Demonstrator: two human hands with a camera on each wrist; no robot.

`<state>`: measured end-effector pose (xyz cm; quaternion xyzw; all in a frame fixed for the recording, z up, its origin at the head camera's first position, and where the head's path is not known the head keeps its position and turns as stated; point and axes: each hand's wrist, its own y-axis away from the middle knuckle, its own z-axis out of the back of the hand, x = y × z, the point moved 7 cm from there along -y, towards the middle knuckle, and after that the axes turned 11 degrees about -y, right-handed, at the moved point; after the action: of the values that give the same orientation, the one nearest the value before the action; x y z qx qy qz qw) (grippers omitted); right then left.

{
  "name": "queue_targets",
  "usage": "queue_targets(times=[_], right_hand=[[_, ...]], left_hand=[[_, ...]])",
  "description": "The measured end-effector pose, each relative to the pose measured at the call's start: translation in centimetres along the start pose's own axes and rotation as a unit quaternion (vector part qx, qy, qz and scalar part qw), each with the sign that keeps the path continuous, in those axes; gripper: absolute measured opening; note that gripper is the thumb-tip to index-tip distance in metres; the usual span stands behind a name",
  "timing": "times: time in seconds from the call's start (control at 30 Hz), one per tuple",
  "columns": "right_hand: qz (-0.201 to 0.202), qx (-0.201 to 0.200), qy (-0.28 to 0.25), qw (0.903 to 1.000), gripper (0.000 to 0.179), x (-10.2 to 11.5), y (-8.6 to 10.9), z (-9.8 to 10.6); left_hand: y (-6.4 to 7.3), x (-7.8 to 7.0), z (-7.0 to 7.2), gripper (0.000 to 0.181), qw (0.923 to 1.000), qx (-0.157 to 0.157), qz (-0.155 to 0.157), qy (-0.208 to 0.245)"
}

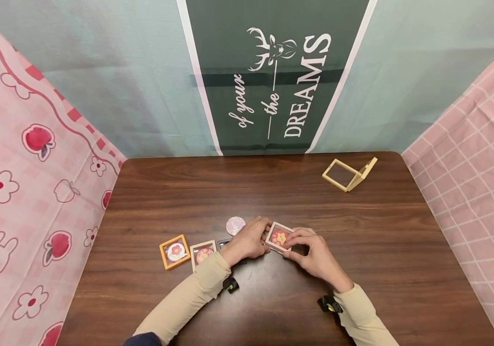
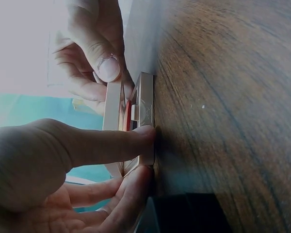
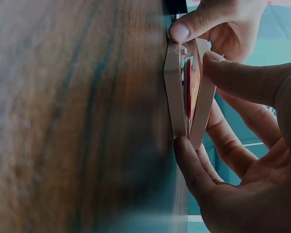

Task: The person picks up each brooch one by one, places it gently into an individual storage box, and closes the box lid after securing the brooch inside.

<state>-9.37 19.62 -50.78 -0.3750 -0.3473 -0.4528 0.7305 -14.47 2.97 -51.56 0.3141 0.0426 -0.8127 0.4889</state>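
Note:
A beige hinged display frame with clear film lies on the table in front of me, its two halves slightly apart. Between them sits a red round badge with a yellow flower; both wrist views show its red edge. My left hand grips the frame's left side, its thumb against the lower half. At the other side, my right hand holds the upper half, with a fingertip at the lower half's corner in the right wrist view. Fingers cover part of the frame.
Left of my hands lie an orange frame and another beige frame, each with a flower badge. A dark frame is partly under my left arm. Beyond it lies a pastel round badge. An unfolded yellow frame rests at the back right.

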Motion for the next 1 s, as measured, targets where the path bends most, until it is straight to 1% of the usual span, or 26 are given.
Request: queue_targets(times=[0.23, 0.53, 0.73, 1.0], right_hand=[[0.007, 0.002, 0.005, 1.0000, 0.023, 0.04, 0.16, -0.14], [0.011, 0.005, 0.004, 0.9999, 0.022, 0.20, 0.32, -0.32], [0.006, 0.005, 0.009, 0.9999, 0.022, 0.21, 0.25, -0.37], [0.022, -0.002, 0.004, 0.9998, 0.023, 0.52, 0.19, -0.23]], left_hand=[[0.07, 0.12, -0.02, 0.064, 0.9998, 0.003, 0.008, 0.017], [0.29, 0.14, -0.11, 0.063, 0.9995, 0.004, 0.000, 0.032], [0.27, 0.05, 0.01, 0.063, 0.9996, 0.011, -0.007, 0.025], [0.09, 0.15, 0.04, 0.062, 0.9993, 0.026, 0.004, 0.027]])
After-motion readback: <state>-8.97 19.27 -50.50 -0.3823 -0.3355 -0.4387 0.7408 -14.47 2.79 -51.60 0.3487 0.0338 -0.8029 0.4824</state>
